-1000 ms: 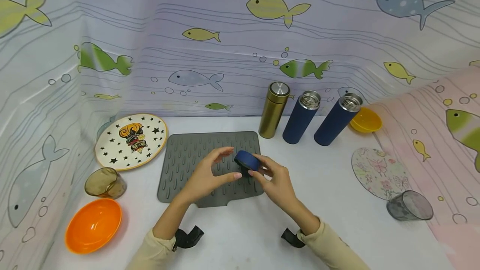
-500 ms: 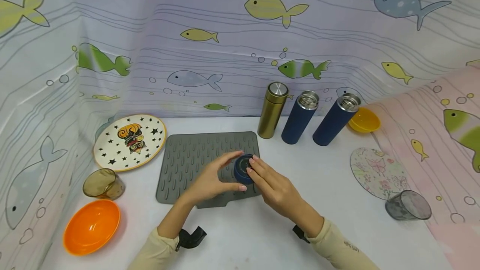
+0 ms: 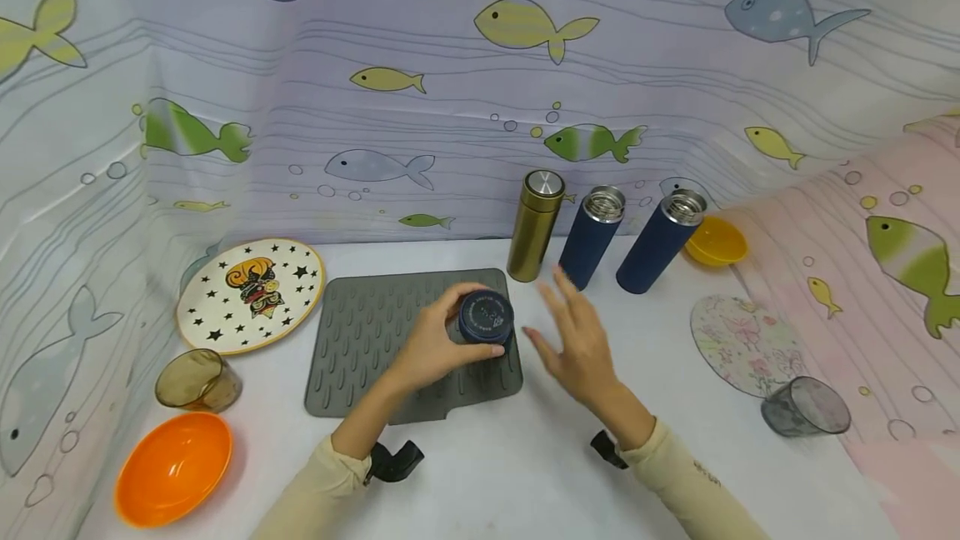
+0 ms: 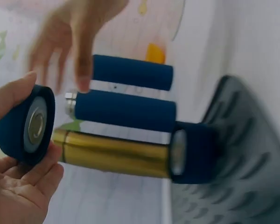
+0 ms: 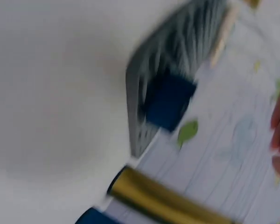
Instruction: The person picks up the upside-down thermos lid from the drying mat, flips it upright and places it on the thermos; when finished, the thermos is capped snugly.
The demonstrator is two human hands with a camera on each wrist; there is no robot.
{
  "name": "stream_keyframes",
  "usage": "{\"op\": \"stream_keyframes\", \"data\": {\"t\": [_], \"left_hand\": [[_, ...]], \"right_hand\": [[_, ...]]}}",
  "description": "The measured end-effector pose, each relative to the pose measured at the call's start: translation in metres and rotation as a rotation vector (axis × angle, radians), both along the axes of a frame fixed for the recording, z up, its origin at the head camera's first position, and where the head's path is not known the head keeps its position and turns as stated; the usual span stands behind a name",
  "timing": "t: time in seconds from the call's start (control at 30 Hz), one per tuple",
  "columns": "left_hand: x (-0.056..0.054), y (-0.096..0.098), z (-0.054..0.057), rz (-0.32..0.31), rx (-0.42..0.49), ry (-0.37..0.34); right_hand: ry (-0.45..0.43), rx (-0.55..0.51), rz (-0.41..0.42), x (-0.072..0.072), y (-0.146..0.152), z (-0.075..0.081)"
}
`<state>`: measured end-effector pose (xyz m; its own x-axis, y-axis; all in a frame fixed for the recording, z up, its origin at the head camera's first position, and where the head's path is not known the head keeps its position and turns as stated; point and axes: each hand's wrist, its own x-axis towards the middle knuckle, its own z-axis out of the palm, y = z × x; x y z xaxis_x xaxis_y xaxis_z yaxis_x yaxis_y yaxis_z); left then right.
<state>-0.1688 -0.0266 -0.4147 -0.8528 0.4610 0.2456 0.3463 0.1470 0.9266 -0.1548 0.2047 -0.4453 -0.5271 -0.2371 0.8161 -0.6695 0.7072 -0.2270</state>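
My left hand holds a dark blue bottle cap between thumb and fingers above the grey mat. Its printed top faces up in the head view, while the left wrist view shows the metal disc on its underside. A second blue cap stands on the mat, hidden below the held one in the head view. My right hand is away from the cap, fingers spread, holding nothing. Its fingertips overlap the lower part of the nearer blue bottle. Another blue bottle is also uncapped, with its steel neck bare.
A gold bottle with its lid on stands behind the drying mat. On the left are a starred plate, a brown glass and an orange bowl. A yellow bowl, flowered plate and grey glass lie right.
The cap passed from the right hand's fingers into the left hand's hold and turned top up. The right hand let go and moved right, fingers spreading. The head view shifted slightly.
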Motion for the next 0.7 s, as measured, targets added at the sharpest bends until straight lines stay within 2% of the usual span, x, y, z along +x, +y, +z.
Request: {"op": "stream_keyframes", "data": {"t": [0.1,0.17,0.23,0.3,0.43,0.53,0.6,0.7], "left_hand": [[-0.014,0.009,0.017,0.013,0.009,0.013],[-0.023,0.016,0.027,0.017,0.009,0.026],[-0.031,0.026,0.036,0.021,0.008,0.036],[-0.039,0.036,0.043,0.029,-0.004,0.043],[-0.052,0.058,0.053,0.017,-0.004,0.072],[-0.056,0.071,0.06,0.004,0.015,0.081],[-0.057,0.077,0.064,0.003,0.024,0.086],[-0.058,0.081,0.07,0.003,0.046,0.098]], "right_hand": [[-0.199,-0.27,-0.21,-0.024,0.02,0.005],[-0.336,-0.438,-0.309,-0.043,0.031,0.008],[-0.445,-0.544,-0.368,-0.062,0.041,0.009],[-0.519,-0.612,-0.376,-0.081,0.047,0.007],[-0.542,-0.64,-0.35,-0.112,0.055,-0.003],[-0.514,-0.644,-0.346,-0.124,0.058,-0.01],[-0.501,-0.659,-0.353,-0.122,0.057,-0.011],[-0.482,-0.676,-0.359,-0.108,0.053,-0.007]]}}
